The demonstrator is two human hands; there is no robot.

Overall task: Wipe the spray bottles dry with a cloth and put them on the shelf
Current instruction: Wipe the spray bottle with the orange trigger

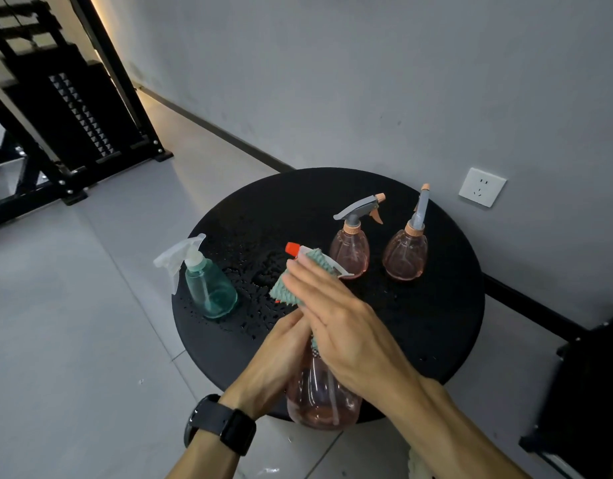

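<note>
Fingers [299, 281] of our right hand [336, 326] lie straight, pressing the cloth [289, 293] on the bottle [324, 395], nozzle pointing away; our left hand [279, 354] grips its neck

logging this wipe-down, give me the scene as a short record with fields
surface: round black table, water droplets on it
held bottle: pink spray bottle with red nozzle, lifted over the table's near edge
left hand: left hand grips the bottle's neck
right hand: right hand presses a teal cloth on the trigger head, fingers straight
waiting on table: teal spray bottle at left; two pink spray bottles with grey triggers at the back
wrist: black watch on left
wall: white socket
shelf: not clearly identifiable
</note>
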